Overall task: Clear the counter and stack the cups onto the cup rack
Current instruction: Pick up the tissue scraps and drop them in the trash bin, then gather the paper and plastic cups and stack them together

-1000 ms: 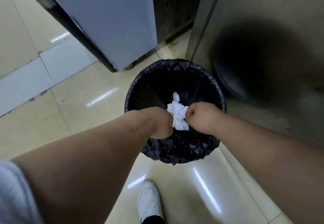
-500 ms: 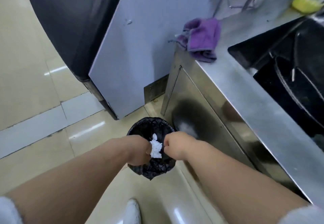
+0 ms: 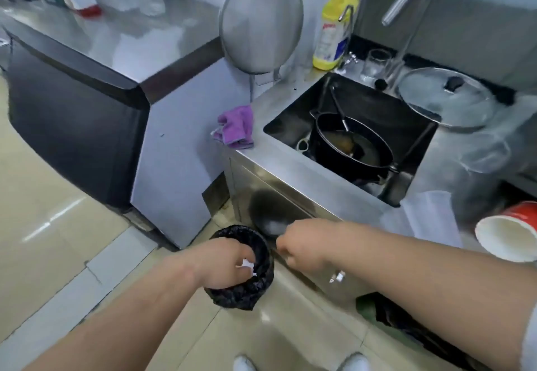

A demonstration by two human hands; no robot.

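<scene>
Tissue (image 3: 247, 264) clenched in my left hand (image 3: 225, 263) above the bin (image 3: 263, 250) — right hand (image 3: 299, 250) fisted, contents unclear. Next, I judge: drop it, then cups.

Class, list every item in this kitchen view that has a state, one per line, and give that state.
Left hand: closed on white paper scraps, over the bin.
Right hand: closed, nothing visible in its grip.
Bin: open, black liner fitted.
Black pan: in the sink, dirty.
Red paper cup: tipped on its side.
Glass lid: off its pan.
Purple cloth: crumpled.
</scene>
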